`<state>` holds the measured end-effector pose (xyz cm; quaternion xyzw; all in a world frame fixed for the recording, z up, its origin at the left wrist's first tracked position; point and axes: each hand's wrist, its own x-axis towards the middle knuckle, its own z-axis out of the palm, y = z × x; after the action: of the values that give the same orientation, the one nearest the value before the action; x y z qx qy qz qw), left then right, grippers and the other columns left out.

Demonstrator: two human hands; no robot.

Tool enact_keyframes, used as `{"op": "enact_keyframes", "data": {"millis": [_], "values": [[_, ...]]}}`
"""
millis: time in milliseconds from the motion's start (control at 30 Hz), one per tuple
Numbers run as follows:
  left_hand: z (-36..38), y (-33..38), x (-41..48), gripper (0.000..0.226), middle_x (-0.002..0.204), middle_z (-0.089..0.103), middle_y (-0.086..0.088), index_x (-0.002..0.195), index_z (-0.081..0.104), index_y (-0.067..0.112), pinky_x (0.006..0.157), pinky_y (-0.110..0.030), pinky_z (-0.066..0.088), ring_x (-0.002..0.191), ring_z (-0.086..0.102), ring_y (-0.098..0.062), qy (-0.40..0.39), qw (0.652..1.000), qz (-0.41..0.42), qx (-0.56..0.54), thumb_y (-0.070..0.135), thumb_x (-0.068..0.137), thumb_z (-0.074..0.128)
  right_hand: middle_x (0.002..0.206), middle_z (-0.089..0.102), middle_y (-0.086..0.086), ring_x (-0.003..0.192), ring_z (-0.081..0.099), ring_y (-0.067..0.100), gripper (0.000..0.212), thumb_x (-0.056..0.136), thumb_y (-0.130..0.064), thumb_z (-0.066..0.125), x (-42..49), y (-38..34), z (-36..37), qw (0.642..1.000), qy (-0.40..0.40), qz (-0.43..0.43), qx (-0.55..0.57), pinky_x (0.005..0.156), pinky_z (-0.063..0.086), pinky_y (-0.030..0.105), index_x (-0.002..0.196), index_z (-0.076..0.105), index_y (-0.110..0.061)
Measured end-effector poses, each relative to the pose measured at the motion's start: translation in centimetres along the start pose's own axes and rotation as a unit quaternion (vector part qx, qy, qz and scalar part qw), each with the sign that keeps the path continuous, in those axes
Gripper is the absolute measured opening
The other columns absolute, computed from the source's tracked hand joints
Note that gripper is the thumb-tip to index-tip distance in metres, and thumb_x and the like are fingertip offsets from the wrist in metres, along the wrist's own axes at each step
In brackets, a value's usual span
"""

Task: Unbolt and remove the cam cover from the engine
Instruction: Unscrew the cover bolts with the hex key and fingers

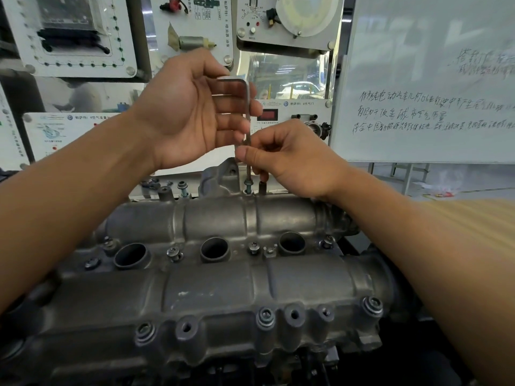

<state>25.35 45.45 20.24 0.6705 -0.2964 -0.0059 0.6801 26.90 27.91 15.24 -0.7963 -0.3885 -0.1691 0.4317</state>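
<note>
With left hand point(189, 107) open, straight fingers on the hex key point(247, 107), and right hand point(292, 160) pinching its shaft, backing out a raised bolt point(247, 183) at the far edge of the cam cover point(211, 296), seated on the engine. Probably calls next for lifting that bolt clear, then undoing the near row.

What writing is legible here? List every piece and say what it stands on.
"帕萨特1 8节气门", beside a VW badge: throttle panel.
"帕萨特1 8 喷油器 油泵", vertical: injector panel.
"有助于改善城市空气质量", handwritten: whiteboard; its other lines are too blurred.
Left panel label and the diagram print: too small to read.
</note>
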Motion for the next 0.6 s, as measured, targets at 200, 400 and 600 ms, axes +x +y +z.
{"op": "enact_keyframes", "data": {"millis": [200,400,600], "values": [[0.22,-0.38,0.03,0.029,0.09,0.067,-0.004,0.104,0.063,0.012,0.063,-0.024,0.056,0.068,0.063,-0.014,-0.026,0.999,0.018,0.029,0.038,0.095,0.056,0.064,0.056,0.019,0.052,0.047,0.01,0.039,0.097,-0.014,0.063,-0.07,0.08,-0.05,1.0,0.008,0.006,-0.001,0.054,0.041,0.019,0.079,0.059,0.02],[0.56,-0.45,0.08,0.034,0.076,0.063,-0.002,0.084,0.059,0.017,0.05,-0.021,0.051,0.053,0.058,-0.012,0.055,0.994,0.037,0.085,0.049,0.079,0.07,0.063,0.058,0.015,0.058,0.05,0.017,0.028,0.097,-0.014,0.062,0.03,0.08,0.01,1.0,-0.005,0.008,-0.007,0.059,0.045,0.031,0.084,0.067,0.011],[0.42,-0.62,0.24,0.047,0.066,0.065,-0.005,0.055,0.046,0.022,0.044,-0.022,0.047,0.045,0.058,-0.016,0.132,0.987,0.019,0.087,0.045,0.091,0.066,0.072,0.059,0.033,0.061,0.049,0.025,0.019,0.097,-0.014,0.062,-0.08,-0.21,0.19,1.0,-0.021,0.008,-0.02,0.059,0.047,0.044,0.094,0.072,0.001]]}}
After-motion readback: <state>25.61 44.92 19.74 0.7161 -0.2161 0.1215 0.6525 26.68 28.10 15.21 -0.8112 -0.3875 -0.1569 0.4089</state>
